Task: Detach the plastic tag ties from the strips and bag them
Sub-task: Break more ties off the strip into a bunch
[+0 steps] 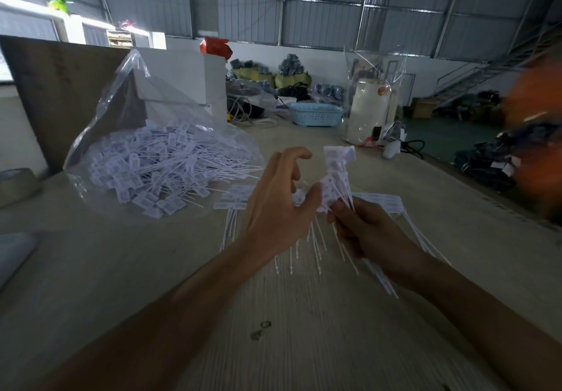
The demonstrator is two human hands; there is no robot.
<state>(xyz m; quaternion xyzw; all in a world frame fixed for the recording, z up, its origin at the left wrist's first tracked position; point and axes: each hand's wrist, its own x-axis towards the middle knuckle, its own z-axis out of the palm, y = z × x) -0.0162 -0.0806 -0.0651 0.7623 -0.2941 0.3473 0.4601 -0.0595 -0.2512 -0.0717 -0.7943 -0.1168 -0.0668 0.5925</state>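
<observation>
Roughly midway, judging by the piles. Right hand (369, 232) is gripping a bunch of tag ties (336, 177) w/ curled fingers (340, 208); left hand (278, 205) is pinching one tag at the bunch, thumb & forefinger closed on it, other fingers loose. Just behind the bunch, more strips (386, 202) are lying on the counter (304, 330), undone. Left of the bunch, the clear bag (130, 92) is sitting open w/ a big heap of loose ties (158, 165) inside.

Wooden table (121, 269), bag of ties (158, 159), tie strips (234, 200), blue basket (314, 114)
</observation>
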